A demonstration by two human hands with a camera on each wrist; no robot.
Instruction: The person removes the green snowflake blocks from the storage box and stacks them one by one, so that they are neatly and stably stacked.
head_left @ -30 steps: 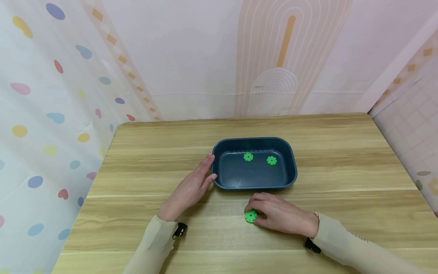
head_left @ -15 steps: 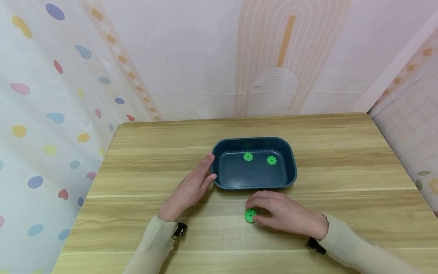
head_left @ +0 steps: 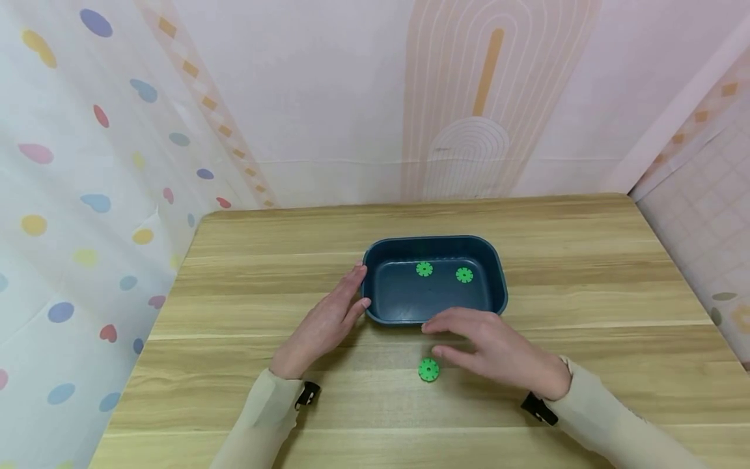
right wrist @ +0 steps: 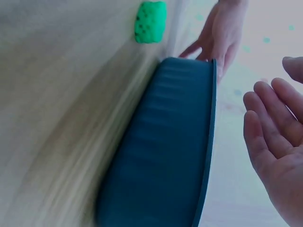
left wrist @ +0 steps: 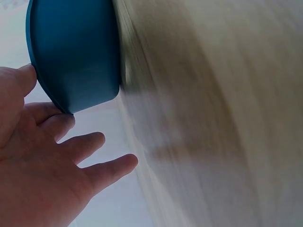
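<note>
A dark blue rectangular tub (head_left: 410, 306) stands on the table with two green notched discs inside, one near the middle back (head_left: 424, 269) and one to its right (head_left: 464, 275). My left hand (head_left: 325, 322) touches the tub's left end with thumb and fingertips, its fingers mostly straight, as the left wrist view also shows. In front of the tub sits a stack of green notched discs (right wrist: 150, 22), seen from the side in the right wrist view. My right hand (head_left: 492, 345) hovers just right of that stack, near the tub's front rim, fingers relaxed and holding nothing.
The wood-grain table (head_left: 263, 260) stretches to both sides of the tub. Patterned curtains (head_left: 328, 98) hang behind it and along the left and right sides.
My right hand has come off the green disc stack, its fingers spreading, and has moved up toward the tub's front rim. The stack, the tub and my left hand stay in place.
</note>
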